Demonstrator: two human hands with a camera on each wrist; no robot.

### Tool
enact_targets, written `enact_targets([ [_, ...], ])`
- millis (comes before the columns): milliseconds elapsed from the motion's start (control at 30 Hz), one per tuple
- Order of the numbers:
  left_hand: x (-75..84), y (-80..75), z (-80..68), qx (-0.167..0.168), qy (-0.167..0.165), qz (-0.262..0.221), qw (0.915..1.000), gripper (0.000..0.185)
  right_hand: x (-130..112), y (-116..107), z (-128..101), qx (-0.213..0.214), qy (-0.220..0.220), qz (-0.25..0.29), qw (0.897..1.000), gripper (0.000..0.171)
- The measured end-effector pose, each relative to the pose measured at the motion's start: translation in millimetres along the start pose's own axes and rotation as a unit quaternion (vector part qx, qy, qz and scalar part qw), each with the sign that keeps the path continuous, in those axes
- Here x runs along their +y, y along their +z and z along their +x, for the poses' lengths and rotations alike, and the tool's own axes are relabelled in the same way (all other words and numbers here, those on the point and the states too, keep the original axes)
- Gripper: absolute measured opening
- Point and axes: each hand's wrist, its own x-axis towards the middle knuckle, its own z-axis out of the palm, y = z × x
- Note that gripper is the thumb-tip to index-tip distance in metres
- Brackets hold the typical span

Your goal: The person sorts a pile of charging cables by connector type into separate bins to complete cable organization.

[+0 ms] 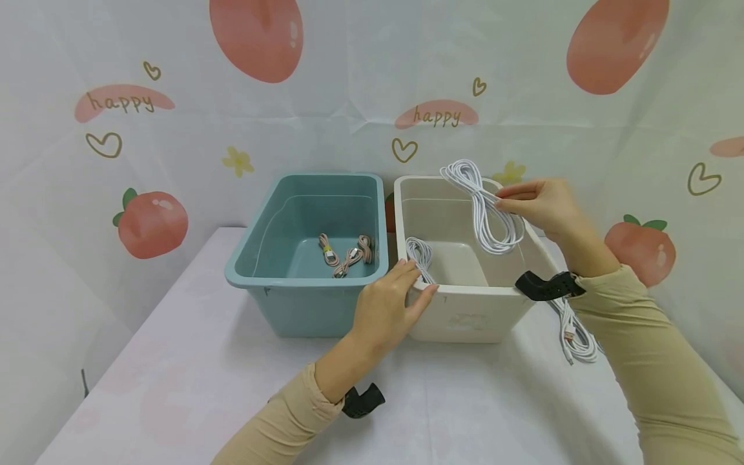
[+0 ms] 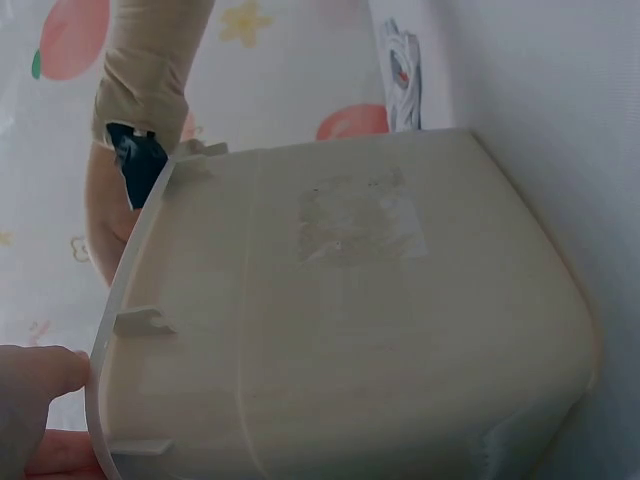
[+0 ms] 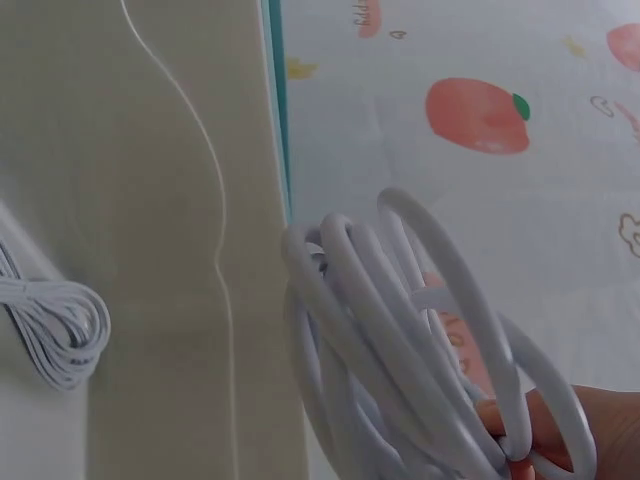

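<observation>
Word "happy" on pink patch (image 1: 124, 102) of backdrop, upper left, in brown letters. Same word "happy" on second pink patch (image 1: 436, 115), above cream bin (image 1: 471, 316). Worn sticker (image 2: 360, 215) on cream bin front: nothing readable. No other words, numbers or brands readable.

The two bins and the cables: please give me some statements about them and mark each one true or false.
1. The right hand holds a coiled white cable above the cream bin. True.
2. The left hand rests flat on the table. False: it grips the cream bin's front rim.
3. The blue bin contains pink cables. True.
4. The cream bin has nothing inside. False: a small white coil lies inside it.
5. Another white cable lies on the table right of the cream bin. True.
</observation>
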Motion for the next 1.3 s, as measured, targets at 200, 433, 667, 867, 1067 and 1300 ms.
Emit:
enact_targets([
  [200, 0.1, -0.2, -0.2, -0.001, -0.002, 0.000, 1.0000, 0.034, -5, 10, 9, -0.016, -0.011, 0.020, 1.000, 0.032],
  [433, -0.4, 0.0, 0.4, -0.002, -0.001, 0.003, 1.0000, 0.034, -10, 20, 20, -0.026, 0.001, 0.021, 0.999, 0.037],
  [667, -0.3, -0.2, 0.2, -0.001, -0.001, 0.005, 1.0000, 0.034, -7, 28, 31, -0.037, -0.007, 0.023, 0.999, 0.042],
  [867, -0.1, -0.3, 0.3, -0.004, -0.005, 0.004, 1.0000, 0.034, -8, 35, 37, -0.051, -0.001, 0.011, 0.999, 0.040],
  [1067, -0.4, -0.1, 0.6, -0.003, -0.004, 0.001, 1.0000, 0.035, -8, 41, 42, -0.063, 0.000, -0.001, 0.998, 0.037],
  [1300, 0.1, -0.3, 0.6, -0.008, -0.007, 0.000, 0.9999, 0.035, -5, 47, 45, -0.082, 0.007, -0.025, 0.996, 0.036],
])
